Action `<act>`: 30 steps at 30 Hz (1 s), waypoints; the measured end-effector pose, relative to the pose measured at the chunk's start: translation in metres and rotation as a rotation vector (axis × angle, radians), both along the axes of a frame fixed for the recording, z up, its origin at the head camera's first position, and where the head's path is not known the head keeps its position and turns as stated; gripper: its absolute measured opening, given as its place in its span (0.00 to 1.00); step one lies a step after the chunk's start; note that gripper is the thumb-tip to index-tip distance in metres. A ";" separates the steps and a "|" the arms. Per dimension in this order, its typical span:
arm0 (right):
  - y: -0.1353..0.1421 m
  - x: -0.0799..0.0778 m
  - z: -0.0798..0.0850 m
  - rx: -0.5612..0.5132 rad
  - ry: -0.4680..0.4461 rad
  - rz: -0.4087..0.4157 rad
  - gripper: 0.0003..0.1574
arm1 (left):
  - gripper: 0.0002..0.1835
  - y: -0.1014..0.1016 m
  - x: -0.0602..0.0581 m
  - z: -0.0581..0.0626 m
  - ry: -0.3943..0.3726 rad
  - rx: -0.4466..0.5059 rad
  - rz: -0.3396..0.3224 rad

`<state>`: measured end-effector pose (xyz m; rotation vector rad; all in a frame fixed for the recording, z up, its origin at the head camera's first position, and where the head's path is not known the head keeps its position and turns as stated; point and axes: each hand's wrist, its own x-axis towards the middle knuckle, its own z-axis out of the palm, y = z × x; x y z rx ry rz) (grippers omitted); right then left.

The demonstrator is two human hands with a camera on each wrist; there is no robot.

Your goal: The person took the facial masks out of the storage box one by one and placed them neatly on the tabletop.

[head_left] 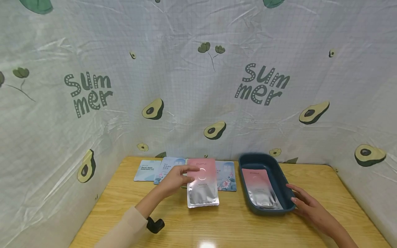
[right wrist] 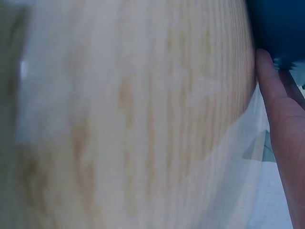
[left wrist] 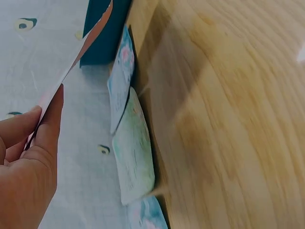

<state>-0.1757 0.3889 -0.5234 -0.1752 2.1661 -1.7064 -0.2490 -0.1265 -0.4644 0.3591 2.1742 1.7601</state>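
A pink-and-silver face mask packet (head_left: pixel 203 193) is pinched at its left edge between the thumb and fingers of my left hand (head_left: pixel 172 181), raised over the table. The left wrist view shows this packet (left wrist: pixel 78 55) nearly edge-on, in the grip of the left hand (left wrist: pixel 33 162). My right hand (head_left: pixel 313 210) rests its fingertips on the right side of a dark blue bin (head_left: pixel 280 172). A second pink-and-silver packet (head_left: pixel 262 189) lies inside that bin. In the right wrist view, extended fingers of the right hand (right wrist: pixel 286 114) touch the bin's outer wall (right wrist: pixel 281 28).
Behind the raised packet, light blue packets (head_left: pixel 227 175) lie in a row along the table's back, partly hidden. Another pale blue packet (head_left: pixel 147 170) ends the row at left. A black object (head_left: pixel 155 225) shows below the left wrist. Patterned sheeting (head_left: pixel 186 86) encloses the wooden table (head_left: pixel 223 227).
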 end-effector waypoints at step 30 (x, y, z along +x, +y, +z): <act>0.000 0.001 0.000 0.014 -0.028 -0.020 0.37 | 0.20 -0.174 0.048 -0.018 -0.064 -0.212 0.241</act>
